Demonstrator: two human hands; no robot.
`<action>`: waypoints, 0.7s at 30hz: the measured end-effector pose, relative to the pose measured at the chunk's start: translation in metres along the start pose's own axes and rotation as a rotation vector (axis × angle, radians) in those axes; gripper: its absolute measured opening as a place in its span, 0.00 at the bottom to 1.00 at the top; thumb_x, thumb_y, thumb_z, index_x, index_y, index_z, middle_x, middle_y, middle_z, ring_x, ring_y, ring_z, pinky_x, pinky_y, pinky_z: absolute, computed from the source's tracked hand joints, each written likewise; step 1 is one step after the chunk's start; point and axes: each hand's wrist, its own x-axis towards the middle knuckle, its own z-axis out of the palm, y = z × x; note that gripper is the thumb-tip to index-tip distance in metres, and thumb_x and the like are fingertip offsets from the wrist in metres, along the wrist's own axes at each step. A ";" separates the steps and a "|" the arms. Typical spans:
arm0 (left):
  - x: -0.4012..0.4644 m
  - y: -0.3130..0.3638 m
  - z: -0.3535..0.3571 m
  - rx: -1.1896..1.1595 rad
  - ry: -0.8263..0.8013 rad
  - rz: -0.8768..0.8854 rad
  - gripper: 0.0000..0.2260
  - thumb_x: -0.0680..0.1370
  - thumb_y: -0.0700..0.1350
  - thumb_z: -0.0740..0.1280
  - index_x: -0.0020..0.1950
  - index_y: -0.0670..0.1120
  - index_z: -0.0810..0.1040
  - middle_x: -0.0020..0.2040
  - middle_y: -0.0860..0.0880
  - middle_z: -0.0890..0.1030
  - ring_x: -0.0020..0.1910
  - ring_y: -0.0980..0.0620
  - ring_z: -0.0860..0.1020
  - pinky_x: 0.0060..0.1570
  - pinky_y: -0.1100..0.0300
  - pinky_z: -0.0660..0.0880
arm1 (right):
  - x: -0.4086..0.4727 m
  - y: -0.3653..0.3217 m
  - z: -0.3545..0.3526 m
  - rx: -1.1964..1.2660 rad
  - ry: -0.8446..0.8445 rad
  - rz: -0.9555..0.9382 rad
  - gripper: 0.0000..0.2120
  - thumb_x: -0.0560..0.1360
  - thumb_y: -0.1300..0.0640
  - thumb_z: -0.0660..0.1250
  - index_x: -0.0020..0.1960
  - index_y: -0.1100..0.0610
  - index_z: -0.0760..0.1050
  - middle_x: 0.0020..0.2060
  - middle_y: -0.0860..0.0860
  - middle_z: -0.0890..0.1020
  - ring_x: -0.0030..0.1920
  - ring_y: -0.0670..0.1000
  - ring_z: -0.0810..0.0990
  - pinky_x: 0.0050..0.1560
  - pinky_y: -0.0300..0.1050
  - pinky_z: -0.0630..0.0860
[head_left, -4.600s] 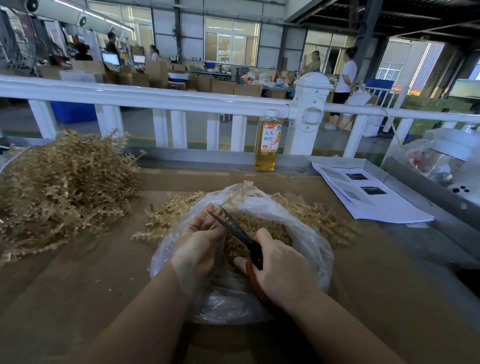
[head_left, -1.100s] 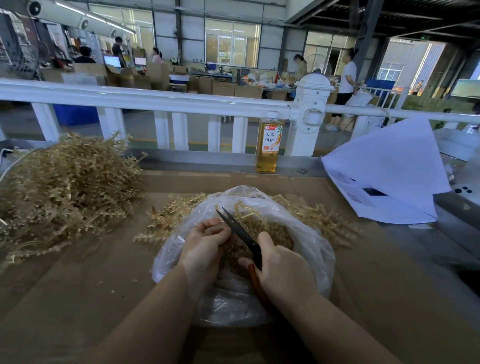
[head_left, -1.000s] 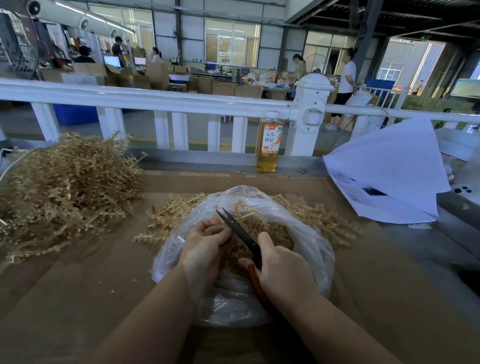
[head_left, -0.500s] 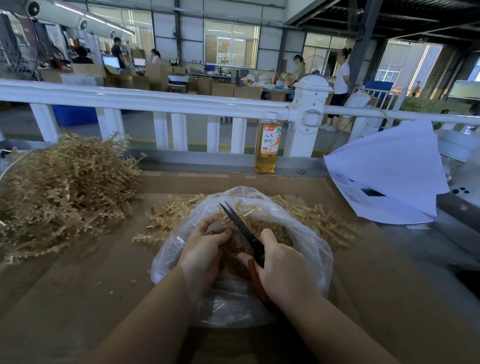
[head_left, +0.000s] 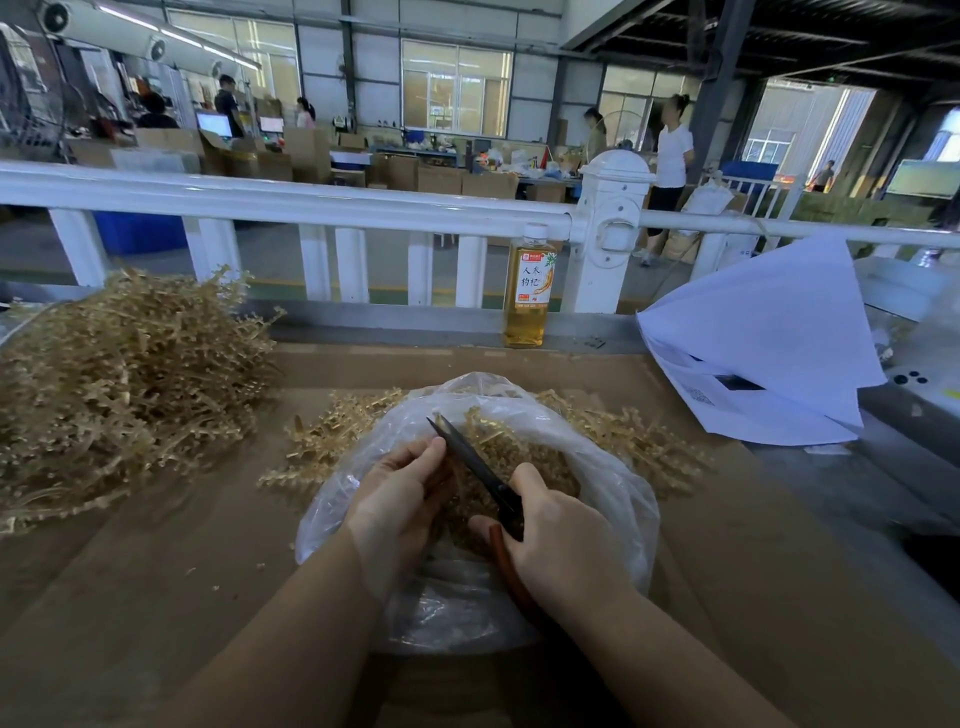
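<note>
A clear plastic bag (head_left: 618, 493) lies open on the brown cardboard-covered table (head_left: 156, 597), filled with small tan plastic pieces (head_left: 519, 457). My right hand (head_left: 566, 545) grips scissors (head_left: 478, 465) with dark blades and red-brown handles, the blades pointing up and left over the bag. My left hand (head_left: 400, 488) sits just left of the blades, its fingers curled round a small tan piece that is mostly hidden. Tan branched sprues (head_left: 332, 431) lie on the table behind and beside the bag.
A big heap of tan sprues (head_left: 119, 384) fills the table's left. A bottle of amber drink (head_left: 527, 291) stands at the back edge by a white railing (head_left: 311, 200). White paper sheets (head_left: 769, 343), one lifted, lie at the right. People stand in the workshop beyond.
The paper sheet at the right lifted up since the oldest frame. Over the last second the scissor blades shifted slightly and my left fingers moved against them; both hands stay over the bag.
</note>
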 end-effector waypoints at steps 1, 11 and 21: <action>0.000 0.000 0.000 0.004 0.008 0.004 0.08 0.78 0.37 0.65 0.39 0.42 0.76 0.35 0.45 0.83 0.34 0.52 0.82 0.32 0.62 0.78 | 0.000 0.000 0.000 0.003 0.003 0.000 0.17 0.76 0.36 0.58 0.52 0.48 0.62 0.41 0.46 0.79 0.42 0.47 0.79 0.40 0.41 0.73; 0.000 0.003 0.001 -0.026 0.062 -0.020 0.10 0.78 0.33 0.62 0.39 0.43 0.76 0.32 0.49 0.81 0.32 0.55 0.81 0.33 0.61 0.76 | 0.003 0.003 -0.006 0.117 0.037 0.030 0.14 0.75 0.38 0.62 0.47 0.46 0.63 0.32 0.42 0.74 0.35 0.43 0.75 0.36 0.37 0.71; -0.001 0.006 0.004 -0.059 0.053 -0.056 0.09 0.79 0.34 0.61 0.41 0.43 0.76 0.32 0.49 0.82 0.30 0.55 0.80 0.36 0.63 0.76 | 0.000 0.000 -0.005 0.003 -0.048 -0.005 0.19 0.75 0.35 0.59 0.57 0.48 0.64 0.46 0.47 0.79 0.47 0.48 0.79 0.48 0.44 0.77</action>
